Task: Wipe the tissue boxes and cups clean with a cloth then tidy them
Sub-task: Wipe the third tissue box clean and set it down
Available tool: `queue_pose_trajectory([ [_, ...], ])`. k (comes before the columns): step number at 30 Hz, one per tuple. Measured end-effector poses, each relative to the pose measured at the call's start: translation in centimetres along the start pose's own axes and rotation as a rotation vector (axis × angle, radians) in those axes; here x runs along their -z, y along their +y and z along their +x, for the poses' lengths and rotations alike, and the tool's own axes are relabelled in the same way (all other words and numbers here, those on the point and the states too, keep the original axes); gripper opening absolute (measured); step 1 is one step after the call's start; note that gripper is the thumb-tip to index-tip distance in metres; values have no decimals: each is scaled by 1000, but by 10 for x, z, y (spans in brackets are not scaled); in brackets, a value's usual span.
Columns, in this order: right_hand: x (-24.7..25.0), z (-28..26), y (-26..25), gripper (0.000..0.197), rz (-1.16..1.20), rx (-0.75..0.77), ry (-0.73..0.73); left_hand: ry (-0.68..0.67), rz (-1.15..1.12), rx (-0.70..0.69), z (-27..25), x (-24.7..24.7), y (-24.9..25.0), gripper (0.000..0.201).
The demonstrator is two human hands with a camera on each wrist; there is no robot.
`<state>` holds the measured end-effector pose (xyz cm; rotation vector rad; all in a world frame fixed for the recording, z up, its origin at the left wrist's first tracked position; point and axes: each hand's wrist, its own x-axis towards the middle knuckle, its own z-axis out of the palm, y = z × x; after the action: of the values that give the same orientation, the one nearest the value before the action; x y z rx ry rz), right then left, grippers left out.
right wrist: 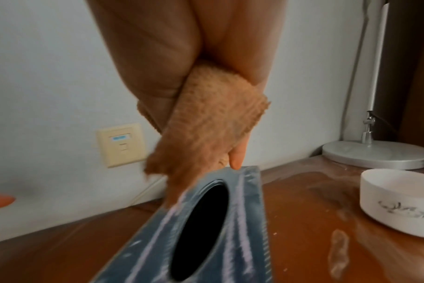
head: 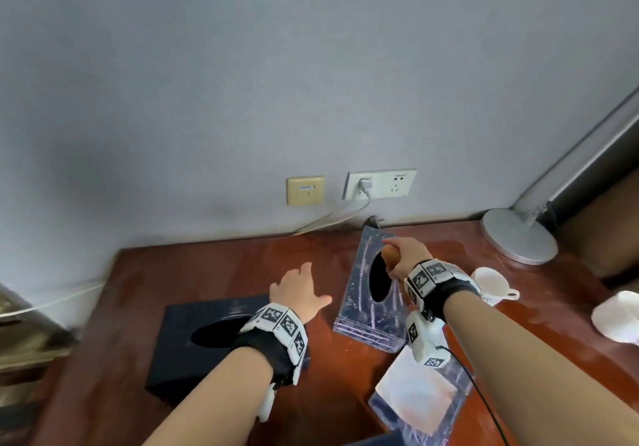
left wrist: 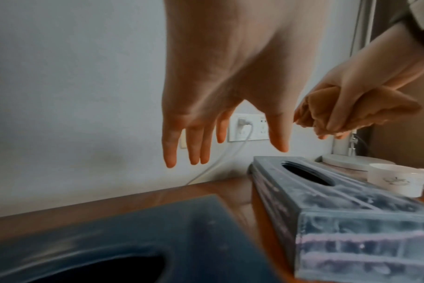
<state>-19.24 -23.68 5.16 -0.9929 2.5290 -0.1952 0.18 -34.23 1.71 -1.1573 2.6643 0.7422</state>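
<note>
A dusty blue tissue box point(head: 363, 293) point(left wrist: 337, 206) point(right wrist: 206, 229) with an oval opening lies on the red-brown table point(head: 221, 265). My right hand point(head: 403, 255) point(left wrist: 351, 99) grips a bunched orange cloth point(head: 390, 255) point(left wrist: 361, 109) point(right wrist: 206, 122) over the far end of that box. My left hand point(head: 297, 290) point(left wrist: 220, 95) hovers open, fingers spread, between this box and a dark blue tissue box point(head: 207, 342) point(left wrist: 109, 239) on the left. A white cup point(head: 491, 284) point(left wrist: 397, 178) point(right wrist: 397, 201) stands to the right. A third box point(head: 422, 400) holding tissue lies near the front edge.
A lamp base point(head: 518, 238) point(right wrist: 375, 153) stands at the back right corner. A second white cup point(head: 619, 317) sits at the right edge. Wall sockets point(head: 380, 184) with a plugged cable point(head: 332, 219) are behind the table. Dust streaks mark the tabletop near the cup.
</note>
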Motion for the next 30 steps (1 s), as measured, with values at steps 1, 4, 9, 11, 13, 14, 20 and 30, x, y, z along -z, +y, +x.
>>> queue_pose_trajectory([
  [1,5,6,13,69,0,-1,1,-5,-1,-11,7,-7,18,81],
  [4,11,31,49,67,-10,19,-25,-32,9,-6,27,-31,66,91],
  [9,17,70,91,69,-33,78,-84,-154,94,130,51,-69,121,109],
  [11,18,83,100,72,-37,97,-107,-171,149,188,57,-77,135,115],
  [13,16,94,104,76,-17,122,-140,-162,166,239,63,-81,143,119],
  [14,15,99,104,78,-2,140,-154,-156,167,260,67,-83,146,121],
  [20,8,116,100,78,28,243,-210,-175,202,333,87,-88,153,132],
  [30,41,114,117,71,70,238,-223,-327,406,-179,102,-56,126,134],
])
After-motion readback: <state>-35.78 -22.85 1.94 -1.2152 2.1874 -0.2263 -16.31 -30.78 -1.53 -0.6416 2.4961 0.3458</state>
